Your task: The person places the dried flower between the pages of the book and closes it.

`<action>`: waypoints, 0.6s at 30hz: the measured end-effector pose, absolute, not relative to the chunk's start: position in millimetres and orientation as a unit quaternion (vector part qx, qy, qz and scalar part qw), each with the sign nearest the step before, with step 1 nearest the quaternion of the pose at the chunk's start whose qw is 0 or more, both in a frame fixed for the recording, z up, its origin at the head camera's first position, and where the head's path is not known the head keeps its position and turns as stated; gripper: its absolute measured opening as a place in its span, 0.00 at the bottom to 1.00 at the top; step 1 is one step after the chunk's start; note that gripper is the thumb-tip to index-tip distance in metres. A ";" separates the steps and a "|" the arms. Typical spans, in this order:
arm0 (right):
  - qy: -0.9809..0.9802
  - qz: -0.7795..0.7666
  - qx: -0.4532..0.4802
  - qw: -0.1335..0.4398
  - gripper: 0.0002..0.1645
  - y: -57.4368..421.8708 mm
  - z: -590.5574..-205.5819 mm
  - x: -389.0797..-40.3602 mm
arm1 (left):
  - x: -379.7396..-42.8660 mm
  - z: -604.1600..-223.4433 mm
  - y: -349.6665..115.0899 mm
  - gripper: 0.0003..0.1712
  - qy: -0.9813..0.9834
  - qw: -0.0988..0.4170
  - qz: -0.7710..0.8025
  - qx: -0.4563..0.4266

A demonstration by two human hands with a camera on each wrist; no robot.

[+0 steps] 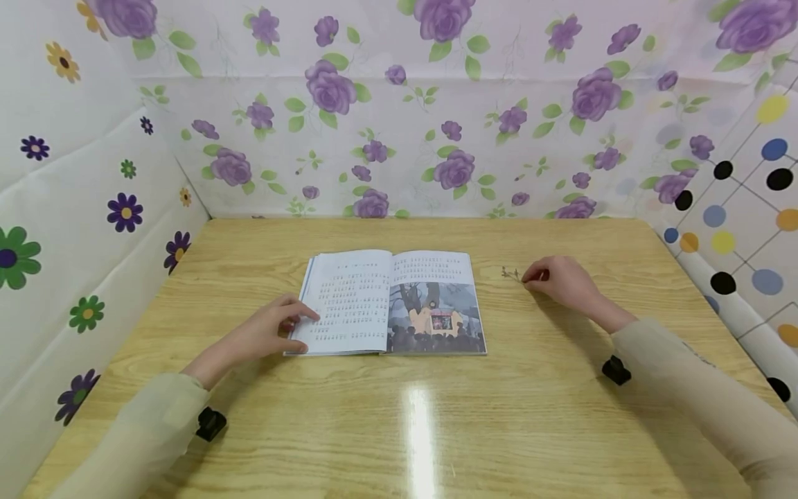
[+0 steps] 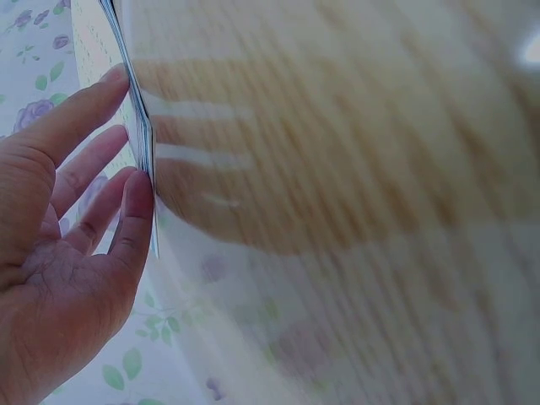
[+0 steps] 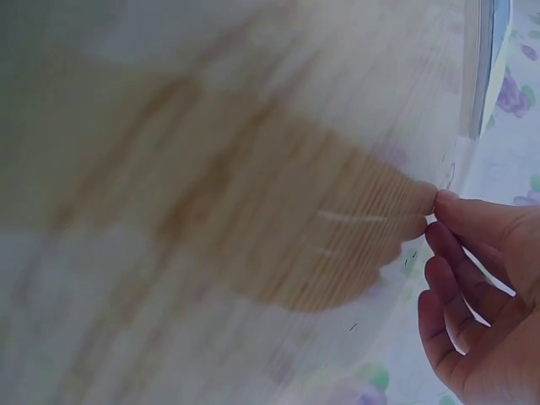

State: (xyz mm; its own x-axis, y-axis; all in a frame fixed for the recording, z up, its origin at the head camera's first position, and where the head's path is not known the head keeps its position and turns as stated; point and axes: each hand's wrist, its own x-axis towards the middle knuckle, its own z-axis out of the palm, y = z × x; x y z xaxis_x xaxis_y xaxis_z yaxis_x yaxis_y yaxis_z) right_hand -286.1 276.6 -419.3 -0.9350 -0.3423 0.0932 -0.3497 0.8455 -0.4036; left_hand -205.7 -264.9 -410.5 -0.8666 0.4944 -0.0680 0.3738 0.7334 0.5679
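Observation:
An open book [image 1: 432, 267] lies flat on the wooden table, text on its left page and a dark illustration on its right page. My left hand [image 1: 271, 326] rests on the left page's lower outer corner, fingers spread and loosely bent. In the left wrist view, the thumb of that left hand [image 2: 63, 228] touches the book's edge [image 2: 145, 156]. Right of the book, my right hand [image 1: 564, 284] pinches one end of a thin, dark metallic piece with small ornaments [image 1: 508, 272] between thumb and forefinger. Its exact kind is too small to tell. The right wrist view shows the right hand's [image 3: 481, 287] fingertips close to the tabletop.
The wooden table [image 1: 349, 430] has a glossy surface that reflects light near the front. A floral cloth [image 1: 386, 118] hangs behind it, and patterned cloths stand at the left and right sides. A small black camera sits at each wrist.

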 end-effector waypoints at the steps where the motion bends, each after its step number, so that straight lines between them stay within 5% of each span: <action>1: -0.961 0.211 0.180 0.011 0.06 277.5 -419.8 -287.2 | -205.7 -410.6 -264.9 0.25 0.925 0.107 0.279 0.235; 18: -0.963 0.198 0.183 0.021 0.03 277.2 -419.7 -297.0 | -206.7 -411.9 -265.9 0.25 0.923 0.102 0.282 0.241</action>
State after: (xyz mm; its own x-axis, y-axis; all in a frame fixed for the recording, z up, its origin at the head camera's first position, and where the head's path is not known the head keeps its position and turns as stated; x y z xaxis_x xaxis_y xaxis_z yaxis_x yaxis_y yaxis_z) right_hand -297.0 277.2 -419.7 -0.9322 -0.3443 0.1119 -0.3605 0.8548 -0.3732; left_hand -206.7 -265.9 -411.9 -0.8625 0.5034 -0.0529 0.3877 0.7242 0.5703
